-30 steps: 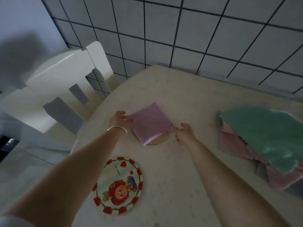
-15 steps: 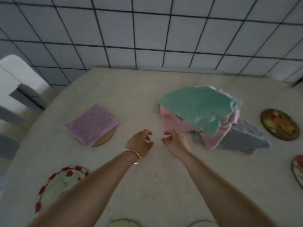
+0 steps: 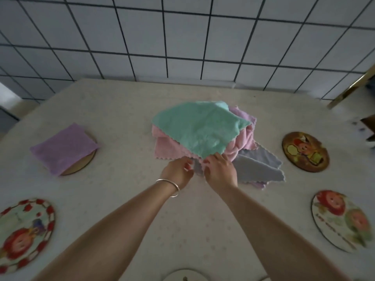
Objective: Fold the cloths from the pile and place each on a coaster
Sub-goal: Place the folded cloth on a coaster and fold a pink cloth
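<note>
A pile of cloths sits mid-table, with a green cloth (image 3: 199, 126) on top, a pink cloth (image 3: 166, 148) under it and a grey cloth (image 3: 257, 165) at the bottom right. My left hand (image 3: 178, 172) and my right hand (image 3: 221, 172) are side by side at the pile's near edge. The left fingers are curled and apart, touching the pink edge. The right fingertips lie on the green cloth's near corner, and its grip is hidden. A folded purple cloth (image 3: 63, 147) lies on a wooden coaster (image 3: 86, 164) at the left.
Bare round coasters lie around the table (image 3: 121, 118): a red-rimmed coaster (image 3: 22, 234) near left, a brown coaster (image 3: 305, 152) right, a floral coaster (image 3: 343, 220) near right, and a coaster's rim (image 3: 182, 275) at the bottom edge. A tiled wall (image 3: 182, 37) stands behind.
Both hands left the folded purple cloth on its coaster, moved right and forward, and now touch the pile's near edge. My view swung right toward the pile.
</note>
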